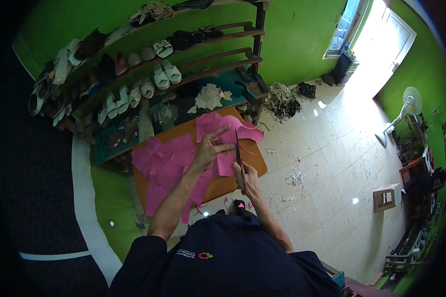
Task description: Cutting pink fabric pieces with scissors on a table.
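In my right hand (249, 179) is a pair of dark scissors (238, 148), its long blades pointing away from me. They lie beside the fingertips of my left hand (212, 149), whose index finger and thumb are stretched out and spread. That index finger reaches over the lower edge of a curved pink sheet (240, 127); whether the other fingers touch the sheet is hidden. More pink sheets (171, 166) lie in an overlapping heap on the orange-brown table (252, 161), to the left of my hands.
A wooden rack (218, 37) of shoes and sandals stands behind the table. Pale scraps (296, 177) are strewn over the tiled floor (327, 198) at right. A heap of offcuts (282, 101) sits by the green wall. Farther right are a small stool (386, 198) and a fan (411, 100).
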`<act>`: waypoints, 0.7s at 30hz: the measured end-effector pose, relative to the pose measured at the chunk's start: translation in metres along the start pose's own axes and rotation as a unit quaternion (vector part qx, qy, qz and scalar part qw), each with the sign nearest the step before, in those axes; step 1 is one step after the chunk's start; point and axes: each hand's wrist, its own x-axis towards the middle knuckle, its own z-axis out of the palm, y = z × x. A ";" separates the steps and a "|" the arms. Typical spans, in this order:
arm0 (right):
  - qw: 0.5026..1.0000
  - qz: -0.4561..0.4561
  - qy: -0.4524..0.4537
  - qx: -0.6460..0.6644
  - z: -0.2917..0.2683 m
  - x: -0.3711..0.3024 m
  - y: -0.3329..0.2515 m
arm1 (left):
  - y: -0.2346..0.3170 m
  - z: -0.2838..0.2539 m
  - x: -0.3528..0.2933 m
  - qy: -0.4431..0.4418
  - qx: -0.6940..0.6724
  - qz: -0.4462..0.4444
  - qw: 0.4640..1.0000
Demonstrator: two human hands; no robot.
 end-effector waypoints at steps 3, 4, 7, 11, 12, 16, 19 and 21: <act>1.000 0.001 0.002 -0.002 -0.003 0.002 0.005 | 0.005 0.002 0.000 0.000 0.004 -0.019 1.000; 1.000 -0.006 0.003 -0.010 -0.003 0.003 0.006 | 0.006 0.001 0.000 -0.005 0.003 -0.016 1.000; 1.000 -0.008 0.005 -0.006 -0.003 0.003 0.007 | 0.010 0.003 0.000 -0.008 -0.001 -0.006 1.000; 1.000 -0.015 0.007 -0.004 -0.005 0.002 0.005 | 0.013 -0.003 0.003 -0.029 0.020 -0.006 0.999; 1.000 -0.022 0.003 -0.009 -0.007 0.000 0.002 | 0.011 -0.007 0.004 -0.046 0.028 0.004 0.999; 0.999 -0.021 -0.005 -0.024 -0.010 -0.001 0.001 | 0.014 -0.010 0.006 -0.061 0.040 -0.006 0.997; 1.000 -0.011 -0.007 -0.020 -0.013 -0.006 -0.006 | 0.020 -0.011 0.006 -0.073 0.052 -0.008 0.996; 1.000 0.000 -0.010 -0.017 -0.013 -0.010 -0.014 | 0.023 -0.012 0.005 -0.081 0.062 -0.017 0.995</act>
